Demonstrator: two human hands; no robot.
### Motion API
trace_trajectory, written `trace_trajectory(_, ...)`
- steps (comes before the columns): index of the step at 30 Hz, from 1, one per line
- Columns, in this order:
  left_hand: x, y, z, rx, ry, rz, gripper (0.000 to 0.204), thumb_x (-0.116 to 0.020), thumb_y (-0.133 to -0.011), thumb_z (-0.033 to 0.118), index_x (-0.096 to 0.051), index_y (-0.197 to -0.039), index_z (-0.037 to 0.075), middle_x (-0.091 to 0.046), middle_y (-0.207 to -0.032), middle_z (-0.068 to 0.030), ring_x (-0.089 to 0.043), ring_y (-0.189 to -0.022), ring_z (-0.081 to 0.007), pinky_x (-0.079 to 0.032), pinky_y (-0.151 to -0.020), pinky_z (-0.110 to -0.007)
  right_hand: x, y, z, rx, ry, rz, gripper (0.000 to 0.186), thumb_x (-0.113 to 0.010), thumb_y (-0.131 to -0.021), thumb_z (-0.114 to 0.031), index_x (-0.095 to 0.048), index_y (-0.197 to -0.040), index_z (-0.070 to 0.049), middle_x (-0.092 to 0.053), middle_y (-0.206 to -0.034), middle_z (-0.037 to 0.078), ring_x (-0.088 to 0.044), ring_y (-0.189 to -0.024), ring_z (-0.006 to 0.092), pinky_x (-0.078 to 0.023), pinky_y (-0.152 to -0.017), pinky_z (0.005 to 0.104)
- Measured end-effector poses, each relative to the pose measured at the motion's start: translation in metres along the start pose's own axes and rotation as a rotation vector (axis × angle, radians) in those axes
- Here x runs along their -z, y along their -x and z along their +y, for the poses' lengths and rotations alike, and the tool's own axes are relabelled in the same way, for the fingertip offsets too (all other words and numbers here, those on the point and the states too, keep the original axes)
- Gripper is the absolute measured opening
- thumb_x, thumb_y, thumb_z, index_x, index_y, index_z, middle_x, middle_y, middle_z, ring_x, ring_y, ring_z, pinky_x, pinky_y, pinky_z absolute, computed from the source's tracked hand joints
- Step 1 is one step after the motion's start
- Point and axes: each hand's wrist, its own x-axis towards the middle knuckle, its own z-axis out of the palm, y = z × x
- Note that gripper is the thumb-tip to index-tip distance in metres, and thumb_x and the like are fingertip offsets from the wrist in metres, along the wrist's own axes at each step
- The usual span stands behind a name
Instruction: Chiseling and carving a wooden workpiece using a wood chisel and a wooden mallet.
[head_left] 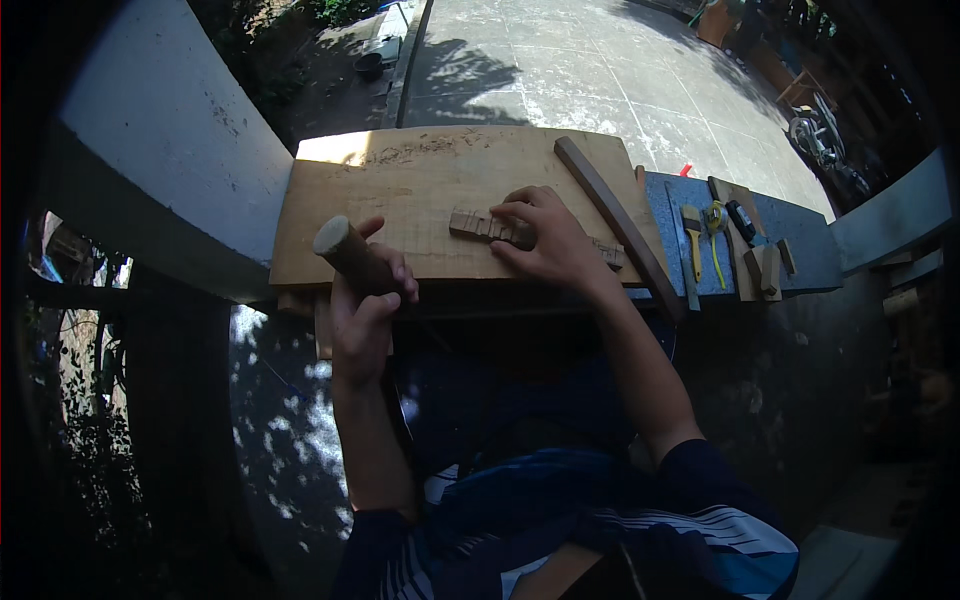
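Note:
My left hand [362, 325] is closed round a thick, round piece of wood [352, 252] with a pale cut end, raised in front of the board's near left edge. The lower part of that wood is hidden by my fingers. On the wooden board [375, 215], my right hand [555, 235] rests over a short dark wooden strip [472, 224] with several notches cut across it. Thumb and fingers grip the strip near its middle, and its two ends show on either side of the hand.
A long dark wooden bar [612, 215] lies slantwise along the board's right side. Shavings [440, 145] are scattered at the far edge. On a blue-grey surface to the right lie a brush [692, 240], a yellow tape measure [715, 216] and wood blocks [770, 268]. A white pillar [185, 130] stands left.

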Motion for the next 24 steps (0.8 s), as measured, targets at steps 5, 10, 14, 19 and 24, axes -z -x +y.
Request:
trace_trajectory(5, -0.018, -0.053, 0.033, -0.082, -0.29, -0.037, 0.069, -0.062, -0.086, 0.001, -0.039, -0.151, -0.007, -0.061, -0.107, -0.0083, -0.062, -0.109, -0.0195, -0.048, -0.105, -0.039, -0.006, -0.002, 0.005, 0.017, -0.017, -0.011, 0.041, -0.078, -0.086, -0.025, -0.07, -0.122, -0.006, -0.062, -0.125, 0.013, -0.055, -0.126, 0.0313, -0.046, -0.108, 0.0412)
trace_trajectory(10, -0.015, -0.114, 0.012, -0.141, -0.467, -0.034, 0.068, -0.083, -0.086, 0.007, -0.051, -0.144, -0.006, -0.067, -0.102, -0.0047, -0.068, -0.101, -0.0161, -0.053, -0.097, -0.034, -0.006, -0.001, 0.0, 0.025, -0.03, -0.013, 0.04, -0.077, -0.086, -0.024, -0.07, -0.12, -0.006, -0.063, -0.124, 0.013, -0.055, -0.125, 0.0312, -0.046, -0.108, 0.0408)
trace_trajectory(14, -0.02, -0.133, -0.013, -0.206, -0.473, 0.094, 0.062, -0.085, -0.085, 0.01, -0.057, -0.139, -0.003, -0.057, -0.096, 0.0005, -0.066, -0.089, -0.0121, -0.056, -0.085, -0.029, -0.005, 0.002, 0.004, 0.032, 0.006, -0.001, 0.038, -0.077, -0.086, -0.023, -0.071, -0.119, -0.005, -0.063, -0.122, 0.013, -0.056, -0.123, 0.0311, -0.046, -0.108, 0.0403)
trace_trajectory(19, -0.021, -0.134, -0.021, -0.21, -0.435, 0.115, 0.043, -0.082, -0.086, 0.011, -0.069, -0.125, 0.0, -0.06, -0.084, 0.0017, -0.063, -0.077, -0.0094, -0.053, -0.076, -0.026, -0.007, 0.001, 0.006, 0.055, -0.025, 0.034, 0.037, -0.077, -0.085, -0.022, -0.071, -0.116, -0.003, -0.064, -0.117, 0.013, -0.057, -0.118, 0.0309, -0.047, -0.105, 0.0403)
trace_trajectory(24, -0.012, -0.137, -0.021, -0.245, -0.33, -0.01, 0.039, -0.074, -0.088, 0.004, -0.067, -0.126, -0.002, -0.062, -0.091, -0.0018, -0.066, -0.081, -0.0116, -0.056, -0.077, -0.028, -0.008, 0.001, 0.007, 0.067, -0.047, 0.06, 0.036, -0.078, -0.083, -0.022, -0.071, -0.113, -0.002, -0.065, -0.113, 0.014, -0.057, -0.115, 0.0313, -0.048, -0.104, 0.0407)
